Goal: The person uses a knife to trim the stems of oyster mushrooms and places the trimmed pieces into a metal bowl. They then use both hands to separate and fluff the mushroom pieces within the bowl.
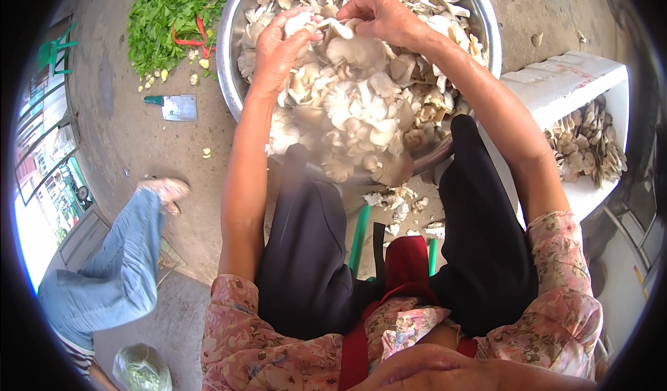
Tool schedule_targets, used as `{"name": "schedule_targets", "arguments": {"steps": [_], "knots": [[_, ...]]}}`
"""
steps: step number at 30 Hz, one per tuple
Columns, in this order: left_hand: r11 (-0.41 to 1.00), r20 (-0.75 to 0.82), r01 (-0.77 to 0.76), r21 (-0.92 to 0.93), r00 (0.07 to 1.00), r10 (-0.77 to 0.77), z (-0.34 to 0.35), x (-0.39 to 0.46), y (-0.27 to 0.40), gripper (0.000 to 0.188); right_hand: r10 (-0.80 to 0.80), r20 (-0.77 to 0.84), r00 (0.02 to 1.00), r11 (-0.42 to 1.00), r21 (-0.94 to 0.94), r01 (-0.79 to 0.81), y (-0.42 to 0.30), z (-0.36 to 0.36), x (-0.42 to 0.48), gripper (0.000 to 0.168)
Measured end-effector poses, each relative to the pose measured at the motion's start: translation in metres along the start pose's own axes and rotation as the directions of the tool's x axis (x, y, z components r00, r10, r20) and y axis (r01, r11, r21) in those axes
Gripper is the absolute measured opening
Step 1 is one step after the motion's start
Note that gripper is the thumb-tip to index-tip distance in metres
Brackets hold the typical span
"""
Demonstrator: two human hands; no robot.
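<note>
Pale oyster mushrooms (359, 99) are heaped in a large round metal basin (227, 52) in front of my knees. Over the heap at the basin's upper left, my left hand (284, 42) is closed around a piece of oyster mushroom (297, 24). Close to its right, my right hand (383, 21) has its fingertips bent down at a mushroom stem (338, 28) between the two hands. Whether those fingertips pinch the stem cannot be told.
Leafy greens (172, 21), red chillies (188, 42) and a cleaver (178, 107) lie on the ground at left. A white foam box (568, 78) with clustered mushrooms (586, 143) stands at right. Mushroom scraps (398, 203) lie between my feet. Another person in jeans (112, 266) is at lower left.
</note>
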State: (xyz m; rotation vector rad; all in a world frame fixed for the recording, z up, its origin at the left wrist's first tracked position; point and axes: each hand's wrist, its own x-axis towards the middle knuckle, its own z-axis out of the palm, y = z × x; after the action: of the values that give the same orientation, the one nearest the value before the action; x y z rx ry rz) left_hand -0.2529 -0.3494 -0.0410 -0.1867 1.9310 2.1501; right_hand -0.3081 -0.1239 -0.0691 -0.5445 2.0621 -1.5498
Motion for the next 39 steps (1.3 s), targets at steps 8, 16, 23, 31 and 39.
{"name": "schedule_targets", "arguments": {"steps": [8, 16, 23, 31, 39], "knots": [[0.443, 0.216, -0.349, 0.826, 0.921, 0.323, -0.013, 0.001, 0.015, 0.044, 0.212, 0.046, 0.976, 0.773, 0.603, -0.197, -0.004, -0.006, -0.013, 0.027], [0.963, 0.157, 0.195, -0.188, 0.973, -0.167, 0.031, -0.002, 0.027, 0.053, 0.053, -0.173, 0.983, 0.962, 0.272, -0.003, -0.022, -0.004, -0.009, 0.025], [1.0, 0.045, 0.019, -0.009, 0.999, -0.019, 0.026, 0.018, -0.003, 0.046, -0.074, -0.151, 0.986, 0.994, -0.092, 0.06, -0.026, -0.015, -0.006, 0.027], [0.97, -0.072, 0.072, 0.234, 0.996, -0.056, 0.03, 0.019, 0.004, 0.05, -0.253, -0.327, 0.911, 0.904, -0.415, 0.102, -0.025, -0.011, 0.007, 0.017], [0.986, -0.005, 0.161, 0.044, 0.987, -0.161, 0.025, 0.019, 0.01, 0.049, -0.152, -0.569, 0.808, 0.841, -0.504, -0.197, 0.0, -0.061, 0.013, 0.016]]}}
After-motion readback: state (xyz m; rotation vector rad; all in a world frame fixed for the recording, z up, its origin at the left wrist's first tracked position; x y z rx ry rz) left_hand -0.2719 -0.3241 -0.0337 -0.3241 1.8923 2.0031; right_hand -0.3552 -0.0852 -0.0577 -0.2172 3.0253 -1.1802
